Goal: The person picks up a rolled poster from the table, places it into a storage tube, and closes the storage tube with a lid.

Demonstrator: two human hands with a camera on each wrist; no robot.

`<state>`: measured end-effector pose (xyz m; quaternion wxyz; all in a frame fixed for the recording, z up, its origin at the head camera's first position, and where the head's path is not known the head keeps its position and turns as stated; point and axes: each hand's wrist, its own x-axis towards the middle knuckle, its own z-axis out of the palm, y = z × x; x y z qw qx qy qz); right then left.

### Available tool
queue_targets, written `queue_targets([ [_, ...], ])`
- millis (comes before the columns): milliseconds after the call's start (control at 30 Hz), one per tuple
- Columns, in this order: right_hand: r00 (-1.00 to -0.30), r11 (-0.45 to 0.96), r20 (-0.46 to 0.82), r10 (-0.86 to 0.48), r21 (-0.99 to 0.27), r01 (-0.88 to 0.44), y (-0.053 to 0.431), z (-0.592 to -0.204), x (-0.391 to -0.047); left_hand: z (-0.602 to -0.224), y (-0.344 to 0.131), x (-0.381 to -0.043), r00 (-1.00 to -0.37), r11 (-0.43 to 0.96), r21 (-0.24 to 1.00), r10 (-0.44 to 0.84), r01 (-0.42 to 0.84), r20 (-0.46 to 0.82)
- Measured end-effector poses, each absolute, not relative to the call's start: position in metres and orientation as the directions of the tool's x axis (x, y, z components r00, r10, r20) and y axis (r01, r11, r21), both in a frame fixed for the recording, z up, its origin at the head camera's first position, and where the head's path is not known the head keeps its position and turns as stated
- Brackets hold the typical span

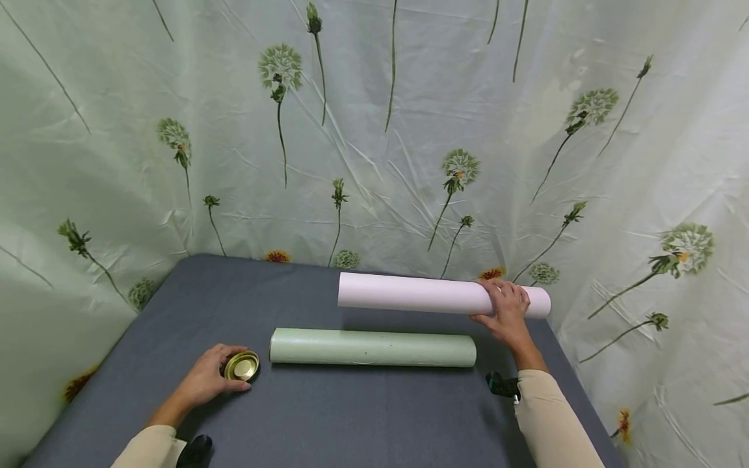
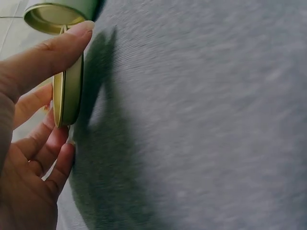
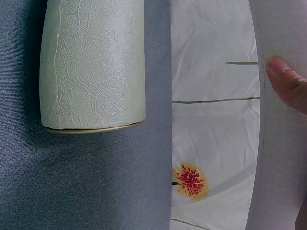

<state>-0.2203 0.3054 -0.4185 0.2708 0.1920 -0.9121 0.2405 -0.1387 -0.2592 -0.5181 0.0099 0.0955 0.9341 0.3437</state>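
My left hand (image 1: 209,378) pinches a round gold metal lid (image 1: 242,366) by its rim, thumb on one side and fingers on the other. The left wrist view shows the lid (image 2: 68,93) edge-on over the grey cloth. Just right of it lies a pale green tube (image 1: 372,348) with a textured surface; its near end (image 2: 55,18) has a gold rim in the left wrist view. Behind the tube, my right hand (image 1: 508,311) grips a white paper roll (image 1: 409,293) near its right end. The right thumb (image 3: 284,79) presses on the roll; the other right fingers are mostly hidden in that view.
A grey cloth (image 1: 328,416) covers the table. Pale curtains (image 1: 374,149) printed with dandelions hang behind it and at both sides. Dark wrist-worn devices show at the left wrist (image 1: 196,451) and the right wrist (image 1: 502,385).
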Motion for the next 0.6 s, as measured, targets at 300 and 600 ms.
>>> queue_targets([
  [300, -0.789, 0.804, 0.575, -0.218, -0.353, -0.479, 0.303, -0.42, -0.22, -0.502, -0.262, -0.148, -0.985, 0.756, 0.638, 0.17, 0.148, 0.027],
  [600, -0.796, 0.814, 0.568, -0.212, -0.348, -0.465, 0.303, -0.422, -0.221, -0.494, -0.261, -0.159, -0.982, 0.792, 0.582, 0.173, 0.186, 0.078],
])
